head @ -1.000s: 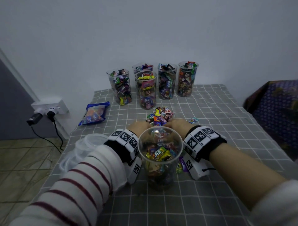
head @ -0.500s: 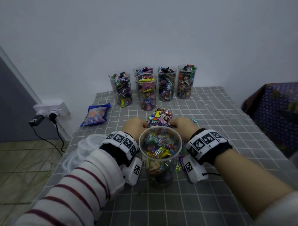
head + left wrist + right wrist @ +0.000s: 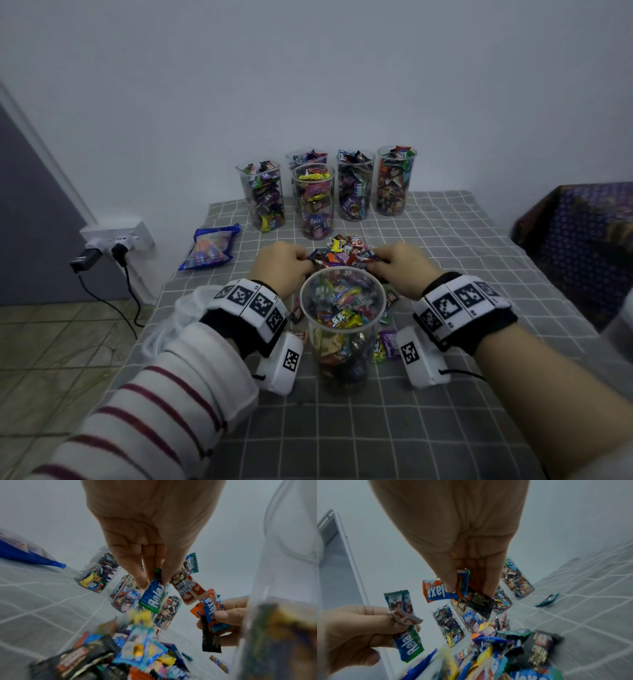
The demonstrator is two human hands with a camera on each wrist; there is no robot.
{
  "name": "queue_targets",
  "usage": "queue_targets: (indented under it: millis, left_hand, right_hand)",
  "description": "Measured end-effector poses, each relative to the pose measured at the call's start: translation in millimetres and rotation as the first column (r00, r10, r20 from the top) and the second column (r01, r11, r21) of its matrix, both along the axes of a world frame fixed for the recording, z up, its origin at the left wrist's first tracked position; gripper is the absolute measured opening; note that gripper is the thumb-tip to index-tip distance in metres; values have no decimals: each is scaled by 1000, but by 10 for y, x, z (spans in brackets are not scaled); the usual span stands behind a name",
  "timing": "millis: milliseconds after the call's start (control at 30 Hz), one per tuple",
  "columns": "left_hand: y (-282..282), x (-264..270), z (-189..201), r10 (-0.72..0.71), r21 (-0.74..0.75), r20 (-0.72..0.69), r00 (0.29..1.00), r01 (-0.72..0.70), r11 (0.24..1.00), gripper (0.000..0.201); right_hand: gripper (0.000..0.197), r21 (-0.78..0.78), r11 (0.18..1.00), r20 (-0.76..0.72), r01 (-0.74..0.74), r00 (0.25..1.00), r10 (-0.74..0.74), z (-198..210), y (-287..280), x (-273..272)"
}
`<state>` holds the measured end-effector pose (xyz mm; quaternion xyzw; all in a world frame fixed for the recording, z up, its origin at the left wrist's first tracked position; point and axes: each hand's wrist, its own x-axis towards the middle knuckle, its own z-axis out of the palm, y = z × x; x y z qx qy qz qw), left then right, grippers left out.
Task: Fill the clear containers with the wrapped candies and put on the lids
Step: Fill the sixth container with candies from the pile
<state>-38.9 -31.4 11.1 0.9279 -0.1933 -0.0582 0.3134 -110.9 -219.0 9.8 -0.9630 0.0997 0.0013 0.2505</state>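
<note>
Both hands (image 3: 337,265) pinch candies (image 3: 154,596) just behind near container (image 3: 342,329)

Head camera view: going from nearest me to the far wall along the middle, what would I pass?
Near clear container → loose candy pile between left hand and right hand → five filled containers → wall.

A table under a grey cloth (image 3: 445,240) with a white grid pattern stands against a pale, bare wall (image 3: 308,68). A blue snack bag (image 3: 210,251) lies flat on the cloth near its left edge. Left of the table, a white power strip (image 3: 116,236) carries two plugs — one black adapter (image 3: 84,258), one with a black cord (image 3: 113,301) trailing to the tiled floor (image 3: 51,335). At far right, dark patterned fabric (image 3: 582,246) covers a separate surface.
</note>
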Motion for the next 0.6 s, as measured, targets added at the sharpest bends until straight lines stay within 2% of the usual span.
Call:
queue_targets:
  millis: [233,433,600]
  left_hand:
    - [20,-107,157,16,-186,26,1000,-11,983,20]
    - [130,-184,358,29,-385,45,999,-9,923,24]
    - [211,-275,503,36,-470,66,997,0,882,26]
  right_hand:
    - [26,108,994,137,-29,991,14,254,80,-207]
    - [22,242,965,368,-98,930,2,512,213,-408]
    - [21,245,946,417,-211,904,94,642,349,-574]
